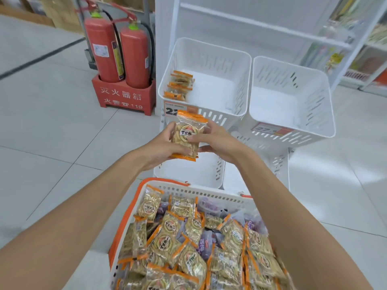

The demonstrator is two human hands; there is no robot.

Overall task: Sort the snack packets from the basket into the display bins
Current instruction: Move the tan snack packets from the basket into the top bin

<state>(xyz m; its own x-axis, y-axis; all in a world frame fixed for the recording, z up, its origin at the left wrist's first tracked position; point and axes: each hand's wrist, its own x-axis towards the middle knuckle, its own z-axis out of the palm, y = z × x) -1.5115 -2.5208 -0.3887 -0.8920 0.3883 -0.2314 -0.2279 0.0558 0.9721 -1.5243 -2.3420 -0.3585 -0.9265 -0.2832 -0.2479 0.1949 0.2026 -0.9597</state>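
Arms reach forward from both lower corners, over the basket [128, 214], and the two hands meet in mid-air just in front of the white bins. Between them is one orange-edged packet [188, 135], upright, with its label facing the camera. The left hand [161, 149] cups it from the left, fingers curled round the side edge and lower corner. The right hand [219, 143] pinches it from the other side, thumb flat across the front of the label and fingers tucked behind. Both hands grip the one packet, clear of everything and level with the price tag [172, 110] on the left bin [211, 59]. That bin has a small row of matching packets [179, 85] against its left wall. The right bin [293, 76] sits just beside it. Down below, the basket is heaped with loose packets [173, 243], with a few purple ones [209, 237] poking through. Two red extinguishers [119, 53] stand on the floor to the left.
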